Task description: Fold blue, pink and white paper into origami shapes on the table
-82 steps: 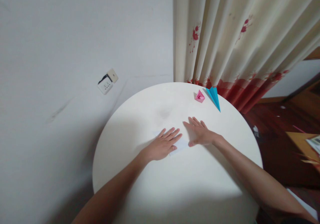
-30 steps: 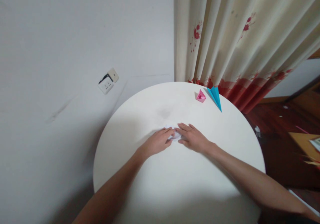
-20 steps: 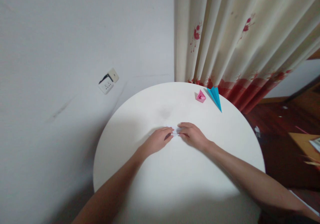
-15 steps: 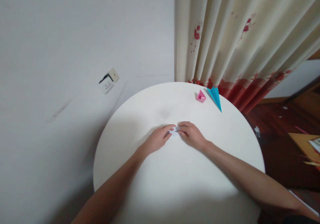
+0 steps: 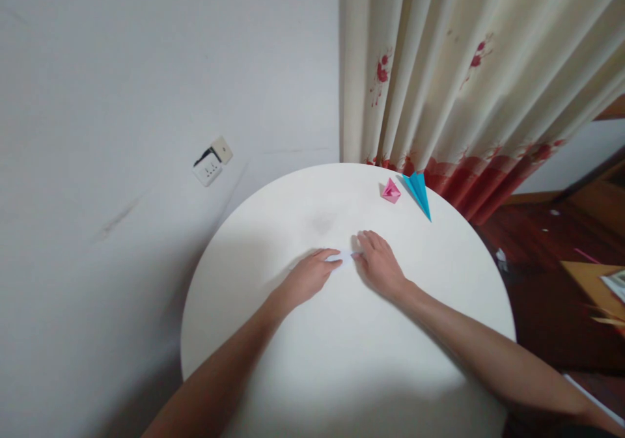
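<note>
Both hands are resting on the round white tabletop [image 5: 342,360], pressing down on a small folded white paper [image 5: 343,256] lying near its middle. The left hand [image 5: 308,275] is curling its fingertips onto the paper's left end, and the right hand [image 5: 378,265] is pinning the right end with fingers bent; neither is lifting it. Well apart, at the far edge by the curtain [image 5: 463,80], a pink folded paper [image 5: 390,191] is sitting just beside a blue paper plane [image 5: 418,192]. A socket [image 5: 209,163] is showing on the wall.
</note>
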`<state>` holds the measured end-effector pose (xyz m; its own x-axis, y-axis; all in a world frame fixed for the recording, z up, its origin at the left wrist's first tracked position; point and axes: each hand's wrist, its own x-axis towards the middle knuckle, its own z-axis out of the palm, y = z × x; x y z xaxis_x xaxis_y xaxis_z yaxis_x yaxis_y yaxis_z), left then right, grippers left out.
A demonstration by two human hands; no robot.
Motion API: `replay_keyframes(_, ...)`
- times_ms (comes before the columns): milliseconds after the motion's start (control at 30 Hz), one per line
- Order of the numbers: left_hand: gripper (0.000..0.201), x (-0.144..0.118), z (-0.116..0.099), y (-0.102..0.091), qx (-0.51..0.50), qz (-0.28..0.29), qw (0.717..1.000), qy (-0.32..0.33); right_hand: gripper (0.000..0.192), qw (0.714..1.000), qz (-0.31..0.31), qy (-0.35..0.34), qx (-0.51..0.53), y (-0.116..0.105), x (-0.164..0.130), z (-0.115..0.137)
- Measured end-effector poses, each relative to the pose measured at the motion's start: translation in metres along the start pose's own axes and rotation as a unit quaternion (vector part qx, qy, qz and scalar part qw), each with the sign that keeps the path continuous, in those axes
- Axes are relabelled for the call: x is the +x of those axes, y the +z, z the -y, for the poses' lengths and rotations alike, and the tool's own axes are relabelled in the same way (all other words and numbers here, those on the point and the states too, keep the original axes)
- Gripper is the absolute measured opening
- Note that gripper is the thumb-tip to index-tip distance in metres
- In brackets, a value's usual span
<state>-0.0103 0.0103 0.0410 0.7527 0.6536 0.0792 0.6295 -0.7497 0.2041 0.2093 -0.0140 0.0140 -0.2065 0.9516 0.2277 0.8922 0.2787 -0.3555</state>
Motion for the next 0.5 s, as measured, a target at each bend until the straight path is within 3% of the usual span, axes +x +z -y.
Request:
replay_keyframes(233, 0.037, 0.001, -0.007, -0.001, 0.053, -0.002, 0.999, -0.003, 0.063, 0.990, 0.081, -0.107, -0.030, 0.010, -0.015, 0.023)
replay_keyframes(500, 0.043, -0.011, -0.013, 0.002, 0.082, 0.036, 0.996, 0.005, 0.075, 0.995, 0.059, -0.030, -0.068, 0.009, -0.009, 0.001)
